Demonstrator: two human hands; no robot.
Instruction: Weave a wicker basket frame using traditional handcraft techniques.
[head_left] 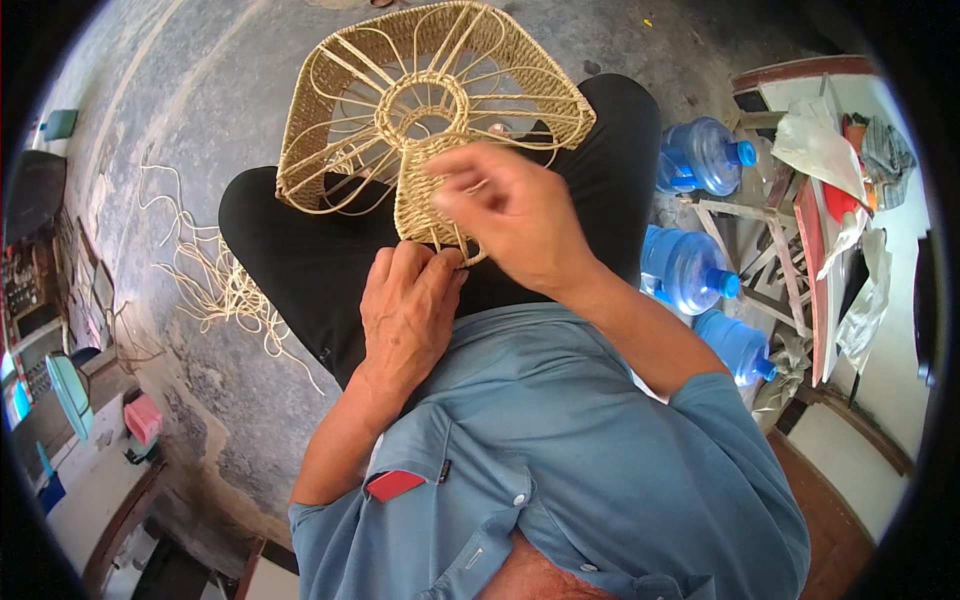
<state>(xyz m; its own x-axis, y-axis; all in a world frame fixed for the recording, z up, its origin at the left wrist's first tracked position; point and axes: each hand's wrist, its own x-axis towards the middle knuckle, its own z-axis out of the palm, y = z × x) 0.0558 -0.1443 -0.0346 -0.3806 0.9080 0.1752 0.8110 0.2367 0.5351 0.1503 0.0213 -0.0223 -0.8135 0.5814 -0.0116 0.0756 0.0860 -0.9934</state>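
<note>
A straw-coloured woven basket point(300, 130) rests across my thighs. Its wire frame has petal-shaped loops wrapped in cord, running out from a wrapped central ring point(463, 97). One panel point(415, 200) nearest me is filled with tight weaving, while the loops beside it are open. My left hand point(408, 305) grips the near end of that panel at the rim, fingers closed over it. Just above the panel, my right hand point(520, 215) is blurred by motion with its fingers bent. Whether a strand is between those fingers cannot be made out.
Loose pale cord point(235, 285) lies tangled on the concrete floor to my left. Large blue water bottles point(685, 268) lie on my right, beside a wooden frame point(780, 250) and scrap sheets. A pink container point(143, 418) is at the far left.
</note>
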